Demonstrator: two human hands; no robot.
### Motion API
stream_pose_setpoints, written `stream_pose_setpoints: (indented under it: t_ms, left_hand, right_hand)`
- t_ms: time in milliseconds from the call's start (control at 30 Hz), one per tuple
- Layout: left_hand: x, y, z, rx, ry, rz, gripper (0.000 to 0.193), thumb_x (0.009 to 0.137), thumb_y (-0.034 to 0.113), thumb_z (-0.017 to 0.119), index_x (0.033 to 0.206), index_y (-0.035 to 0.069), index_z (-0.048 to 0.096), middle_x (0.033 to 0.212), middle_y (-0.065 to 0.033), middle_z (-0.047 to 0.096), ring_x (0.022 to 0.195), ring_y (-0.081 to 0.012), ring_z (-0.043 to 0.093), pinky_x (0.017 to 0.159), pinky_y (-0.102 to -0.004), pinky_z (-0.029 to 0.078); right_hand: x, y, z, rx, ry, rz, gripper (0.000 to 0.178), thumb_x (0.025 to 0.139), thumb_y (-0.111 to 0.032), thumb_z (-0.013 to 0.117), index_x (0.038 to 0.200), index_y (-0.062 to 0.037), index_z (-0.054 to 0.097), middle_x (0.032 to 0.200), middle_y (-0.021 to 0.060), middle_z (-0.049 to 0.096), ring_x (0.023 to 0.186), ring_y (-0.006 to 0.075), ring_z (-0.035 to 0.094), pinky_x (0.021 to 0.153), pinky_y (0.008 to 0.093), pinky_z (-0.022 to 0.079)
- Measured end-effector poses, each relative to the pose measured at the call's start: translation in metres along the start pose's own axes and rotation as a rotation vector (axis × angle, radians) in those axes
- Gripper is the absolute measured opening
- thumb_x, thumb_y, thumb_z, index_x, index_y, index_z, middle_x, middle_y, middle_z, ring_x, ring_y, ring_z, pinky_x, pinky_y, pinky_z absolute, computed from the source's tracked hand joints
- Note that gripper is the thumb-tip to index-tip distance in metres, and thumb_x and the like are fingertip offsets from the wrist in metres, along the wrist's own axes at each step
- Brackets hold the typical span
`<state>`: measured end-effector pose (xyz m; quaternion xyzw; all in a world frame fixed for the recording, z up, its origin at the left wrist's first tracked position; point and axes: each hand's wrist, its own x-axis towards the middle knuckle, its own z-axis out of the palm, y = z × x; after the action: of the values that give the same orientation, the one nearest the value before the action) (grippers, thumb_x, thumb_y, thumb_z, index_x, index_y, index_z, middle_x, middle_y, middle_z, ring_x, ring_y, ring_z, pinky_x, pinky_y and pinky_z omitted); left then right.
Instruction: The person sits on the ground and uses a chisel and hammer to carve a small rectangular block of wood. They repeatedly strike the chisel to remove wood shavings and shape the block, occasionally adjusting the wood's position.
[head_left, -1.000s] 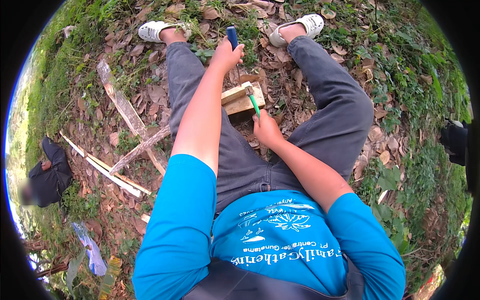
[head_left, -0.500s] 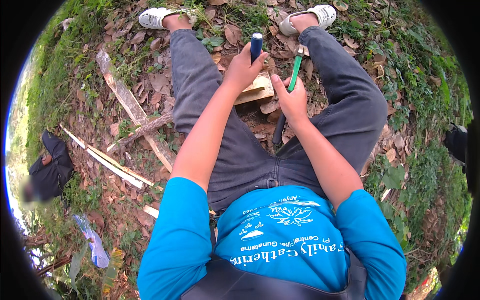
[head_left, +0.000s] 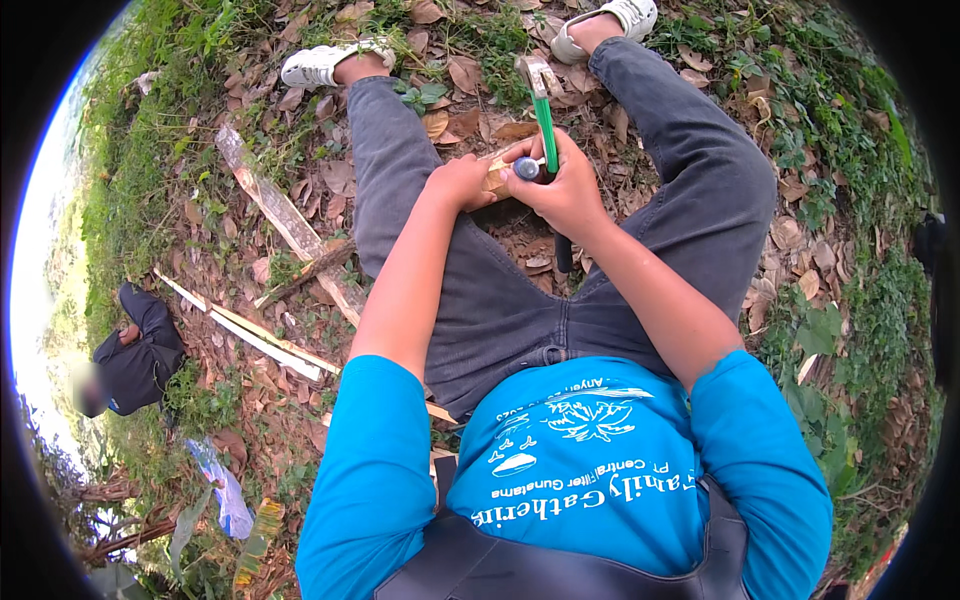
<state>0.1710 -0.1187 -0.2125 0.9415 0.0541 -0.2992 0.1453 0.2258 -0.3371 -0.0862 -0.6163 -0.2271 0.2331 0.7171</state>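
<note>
My right hand (head_left: 568, 192) is closed around a hammer (head_left: 549, 130) with a metal head, green shaft and black lower grip. The same hand also holds a blue-handled tool (head_left: 525, 169), its round metal end cap facing up; the working end is hidden. Between my legs lies a pale wooden block (head_left: 496, 181), partly covered by my hands. My left hand (head_left: 462, 184) is closed on the block's left side, with its fingertips mostly out of sight.
My legs in grey trousers (head_left: 690, 150) spread on either side of the work. A long plank (head_left: 280, 212) crosses a stick at left, near split wood strips (head_left: 255, 338). Dry leaves and grass cover the ground. Another person in dark clothes (head_left: 142, 345) sits at far left.
My left hand has let go of the blue-handled tool and come down to the block. My right hand has moved slightly left and now holds that tool together with the hammer.
</note>
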Motion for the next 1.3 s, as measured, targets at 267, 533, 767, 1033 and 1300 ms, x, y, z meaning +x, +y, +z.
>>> stream_pose_setpoints:
  t_ms: [267, 533, 767, 1033, 1300]
  left_hand:
    - [0.007, 0.012, -0.018, -0.074, 0.111, 0.041, 0.053, 0.076, 0.042, 0.087, 0.112, 0.008, 0.067, 0.115, -0.0139, 0.067, 0.111, -0.0351, 0.066, 0.092, -0.0447, 0.054]
    - [-0.002, 0.044, -0.008, 0.063, 0.364, -0.048, 0.05, 0.076, 0.027, 0.085, 0.114, 0.011, 0.057, 0.114, -0.0117, 0.063, 0.108, -0.0338, 0.066, 0.087, -0.0463, 0.057]
    - [-0.001, 0.047, -0.004, 0.057, 0.441, -0.109, 0.051, 0.073, 0.022, 0.086, 0.115, 0.012, 0.058, 0.114, -0.0107, 0.063, 0.107, -0.033, 0.067, 0.086, -0.0468, 0.058]
    - [0.022, 0.059, 0.008, 0.087, 0.495, -0.263, 0.024, 0.083, 0.013, 0.074, 0.107, 0.012, 0.068, 0.109, -0.0108, 0.068, 0.101, -0.0313, 0.071, 0.084, -0.0463, 0.058]
    - [0.023, 0.057, 0.005, 0.025, 0.493, -0.28, 0.017, 0.088, 0.012, 0.066, 0.105, 0.012, 0.07, 0.108, -0.0105, 0.07, 0.1, -0.0308, 0.072, 0.08, -0.0453, 0.058]
  right_hand:
    - [-0.068, 0.007, -0.007, -0.026, 0.17, 0.077, 0.037, 0.083, 0.0, 0.074, 0.099, -0.007, 0.04, 0.11, 0.0133, 0.068, 0.094, 0.0146, 0.062, 0.082, 0.031, 0.053]
    - [-0.061, 0.002, -0.007, -0.081, 0.148, 0.123, 0.034, 0.082, 0.0, 0.072, 0.095, -0.0072, 0.042, 0.102, 0.01, 0.067, 0.092, 0.0157, 0.063, 0.081, 0.0314, 0.053]
    - [-0.053, 0.002, -0.014, -0.051, 0.174, 0.135, 0.032, 0.084, 0.001, 0.072, 0.093, -0.007, 0.042, 0.102, 0.0093, 0.066, 0.097, 0.0158, 0.063, 0.084, 0.0309, 0.052]
    - [-0.07, 0.01, -0.011, -0.194, 0.07, 0.048, 0.032, 0.085, 0.002, 0.072, 0.094, -0.006, 0.042, 0.106, 0.0125, 0.066, 0.1, 0.0184, 0.063, 0.088, 0.0335, 0.051]
    - [-0.073, 0.002, -0.009, -0.198, 0.104, 0.013, 0.031, 0.088, 0.003, 0.071, 0.094, -0.0059, 0.042, 0.106, 0.0117, 0.066, 0.1, 0.0174, 0.066, 0.09, 0.0319, 0.052]
